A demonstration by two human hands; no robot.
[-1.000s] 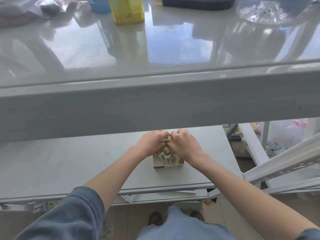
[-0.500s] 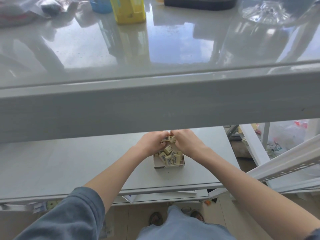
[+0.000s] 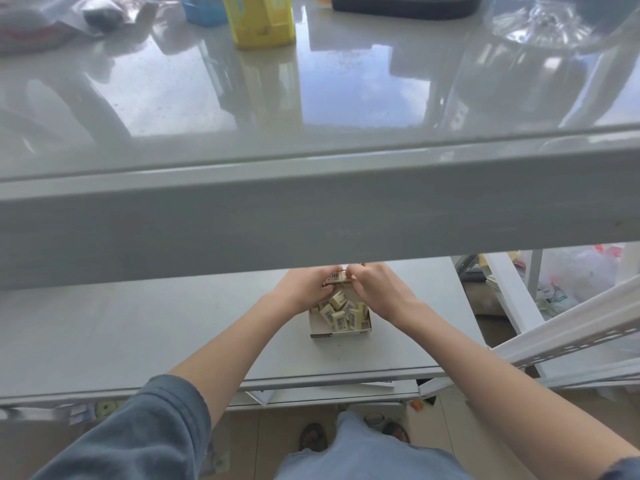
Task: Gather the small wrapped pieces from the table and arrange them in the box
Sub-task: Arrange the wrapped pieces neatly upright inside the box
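Note:
A small white cardboard box stands on the lower grey shelf, under the upper shelf's front edge. Several cream wrapped pieces with barcodes lie jumbled inside it. Above the box's far side, my left hand and my right hand meet with fingers closed on a few wrapped pieces held between them. The box's far wall is hidden behind my hands.
The thick front beam of the upper shelf crosses the view just above my hands. On top stand a yellow container, a blue tub, a dark tray and clear plastic. White perforated rails lean at right.
Both hands have shifted slightly away from me, toward the box's far side, still holding the pieces between them. The box has stayed in place.

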